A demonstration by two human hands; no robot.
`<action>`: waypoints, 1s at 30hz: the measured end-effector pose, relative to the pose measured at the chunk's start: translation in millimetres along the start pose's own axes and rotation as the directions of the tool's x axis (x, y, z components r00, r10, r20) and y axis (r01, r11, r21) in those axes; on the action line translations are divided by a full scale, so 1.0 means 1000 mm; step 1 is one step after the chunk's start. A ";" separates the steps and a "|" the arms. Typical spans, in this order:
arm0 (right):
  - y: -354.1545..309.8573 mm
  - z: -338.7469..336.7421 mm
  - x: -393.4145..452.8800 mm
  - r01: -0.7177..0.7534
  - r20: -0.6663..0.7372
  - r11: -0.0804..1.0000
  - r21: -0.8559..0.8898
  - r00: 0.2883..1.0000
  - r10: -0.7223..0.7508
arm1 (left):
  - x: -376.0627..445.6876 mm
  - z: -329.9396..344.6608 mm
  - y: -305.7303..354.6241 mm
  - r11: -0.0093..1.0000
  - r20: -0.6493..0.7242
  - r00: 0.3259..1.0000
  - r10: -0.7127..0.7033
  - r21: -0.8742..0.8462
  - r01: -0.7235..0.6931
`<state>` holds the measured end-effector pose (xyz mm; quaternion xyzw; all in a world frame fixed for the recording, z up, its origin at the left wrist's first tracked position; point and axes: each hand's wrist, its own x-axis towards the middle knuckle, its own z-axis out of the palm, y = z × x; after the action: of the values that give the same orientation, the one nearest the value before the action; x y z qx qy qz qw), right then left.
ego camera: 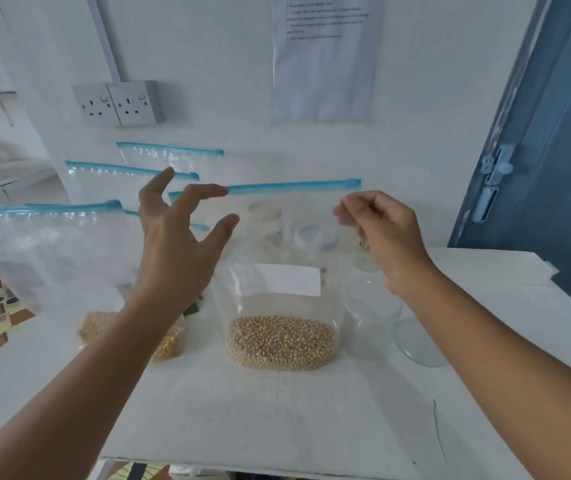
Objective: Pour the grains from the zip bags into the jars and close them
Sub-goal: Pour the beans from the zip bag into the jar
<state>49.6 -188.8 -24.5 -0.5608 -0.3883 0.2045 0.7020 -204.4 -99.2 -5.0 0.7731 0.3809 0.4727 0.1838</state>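
Zip bag upright, zipper uppermost

The zip bag is thin clear plastic, glossy and slightly crinkled, with an opaque blue plastic zip strip along its top and a matt white label patch on its face. The grains inside are smooth, round and tan with a dull finish. The jar beside it looks like clear, smooth plastic or glass; which cannot be told. Its lid is likewise transparent and shiny. The counter is white, matt and faintly gritty. The wall sockets are grey, smooth, with a satin sheen.
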 end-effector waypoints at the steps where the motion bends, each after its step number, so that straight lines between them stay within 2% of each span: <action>1: 0.000 0.000 0.000 0.006 -0.014 1.000 0.006 1.000 -0.006 | 0.004 0.002 0.009 0.998 0.008 0.998 0.062 0.009 -0.062; 4: -0.001 0.001 0.000 0.006 -0.029 1.000 0.026 1.000 -0.005 | 0.025 0.014 0.034 0.973 0.104 0.971 0.216 0.063 -0.223; 7: -0.004 0.004 -0.003 -0.006 -0.010 1.000 0.018 1.000 0.006 | 0.045 0.037 0.059 0.950 0.240 0.931 0.277 0.080 -0.303; 11: -0.005 0.001 -0.006 0.019 0.027 1.000 -0.010 0.999 -0.019 | 0.064 0.066 0.076 0.929 0.342 0.883 0.322 0.064 -0.364; 16: -0.006 -0.004 -0.004 0.071 0.069 0.997 -0.011 0.995 -0.070 | 0.072 0.079 0.079 0.894 0.339 0.833 0.437 -0.056 -0.445; 23: -0.002 -0.014 0.001 0.100 0.044 0.992 -0.075 0.994 -0.097 | 0.071 0.077 0.065 0.905 0.332 0.858 0.391 0.031 -0.424; 30: -0.003 -0.006 0.012 0.179 0.041 0.979 -0.093 0.984 -0.176 | 0.068 0.080 0.060 0.904 0.296 0.864 0.407 0.007 -0.428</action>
<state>61.5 -184.8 -18.5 -0.5538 -0.4576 0.1310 0.6832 -92.2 -79.6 34.7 0.9036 0.1907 0.3698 0.1022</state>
